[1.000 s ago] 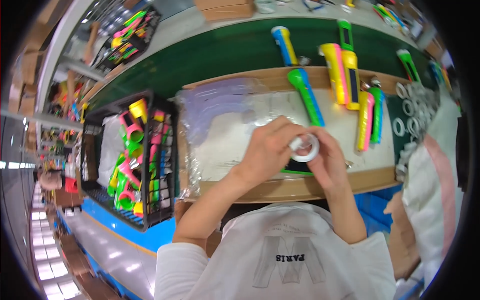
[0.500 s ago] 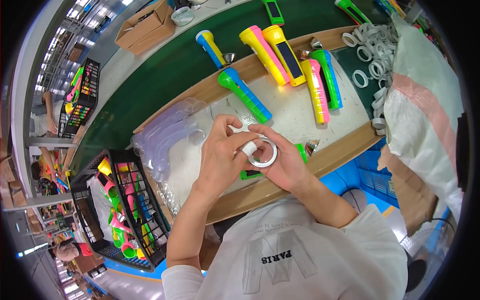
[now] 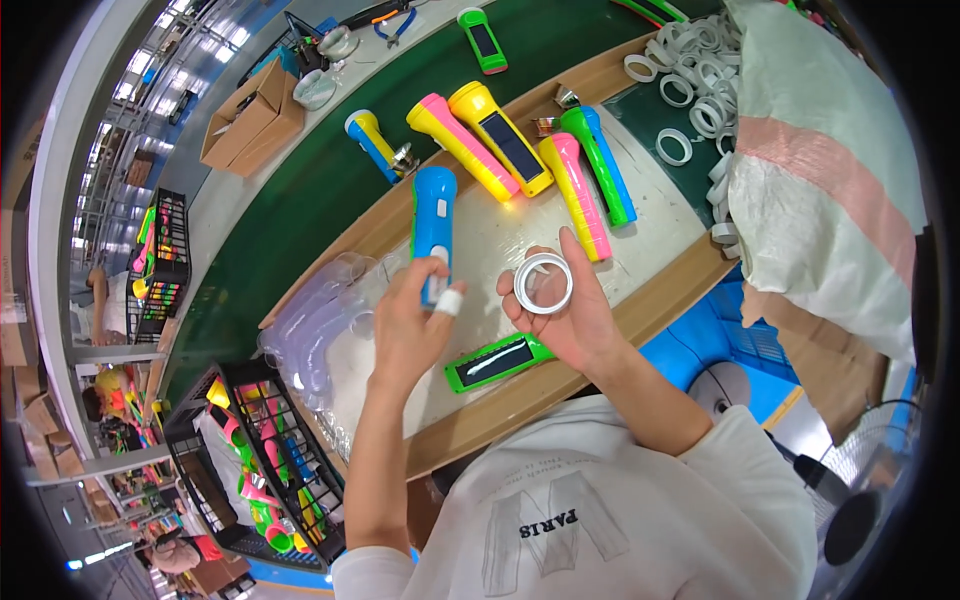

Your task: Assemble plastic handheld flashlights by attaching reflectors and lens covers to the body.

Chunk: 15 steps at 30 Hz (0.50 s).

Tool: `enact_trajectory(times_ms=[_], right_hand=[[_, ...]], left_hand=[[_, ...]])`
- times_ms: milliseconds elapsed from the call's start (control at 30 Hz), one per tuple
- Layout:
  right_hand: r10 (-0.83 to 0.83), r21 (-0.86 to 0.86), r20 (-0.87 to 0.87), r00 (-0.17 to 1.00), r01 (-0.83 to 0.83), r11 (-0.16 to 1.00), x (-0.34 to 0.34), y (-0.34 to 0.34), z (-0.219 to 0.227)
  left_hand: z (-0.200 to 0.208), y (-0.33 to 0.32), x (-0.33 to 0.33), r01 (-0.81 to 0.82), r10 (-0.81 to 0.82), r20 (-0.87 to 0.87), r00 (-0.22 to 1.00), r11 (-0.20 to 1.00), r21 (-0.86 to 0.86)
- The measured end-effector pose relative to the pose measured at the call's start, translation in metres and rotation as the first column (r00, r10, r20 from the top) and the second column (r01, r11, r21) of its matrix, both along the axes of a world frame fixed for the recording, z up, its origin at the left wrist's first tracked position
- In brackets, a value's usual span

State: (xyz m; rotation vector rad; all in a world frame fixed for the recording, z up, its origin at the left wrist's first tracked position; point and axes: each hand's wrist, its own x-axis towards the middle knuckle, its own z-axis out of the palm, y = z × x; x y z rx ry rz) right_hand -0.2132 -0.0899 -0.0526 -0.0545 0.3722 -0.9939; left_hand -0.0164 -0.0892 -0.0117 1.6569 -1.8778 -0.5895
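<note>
My left hand (image 3: 412, 325), with white wraps on its fingertips, grips the lower end of a blue and green flashlight (image 3: 433, 205), whose wide head points away from me. A white ring (image 3: 567, 284) rests in my right hand (image 3: 582, 325), its fingers curled about the rim and the opening facing up. Whether a clear lens fills the ring, I cannot tell. Between my forearms a green flashlight (image 3: 497, 362) with a dark solar panel lies on the work board. Beyond my hands lie a yellow flashlight (image 3: 505, 140), two pink-yellow flashlights (image 3: 575, 195) and a green-blue flashlight (image 3: 603, 165).
Clear plastic lens parts (image 3: 305, 320) lie at the left of the wood-edged board (image 3: 640, 315). Several white rings (image 3: 673, 147) are heaped at the far right beside a woven sack (image 3: 820, 150). A black crate (image 3: 290, 480) of colourful parts stands at lower left; a cardboard box (image 3: 255, 120) is farther back.
My left hand has left the white ring and taken hold of the blue and green flashlight. My right hand keeps the ring. The view has shifted, uncovering the green flashlight nearby.
</note>
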Motion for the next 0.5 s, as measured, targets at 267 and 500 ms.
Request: enact_trajectory(times_ms=[267,500], right_hand=[[0.039,0.078,-0.078,0.996,-0.033,0.996,0.020,-0.008,0.002],[0.047,0.161,-0.107,0.993,-0.029,0.987,0.032,-0.004,0.002]], left_hand=[[0.105,0.081,0.027,0.330,-0.330,-0.023,0.944,0.944,-0.009],[0.105,0.109,0.049,0.219,-0.016,-0.528,0.849,0.921,0.324]])
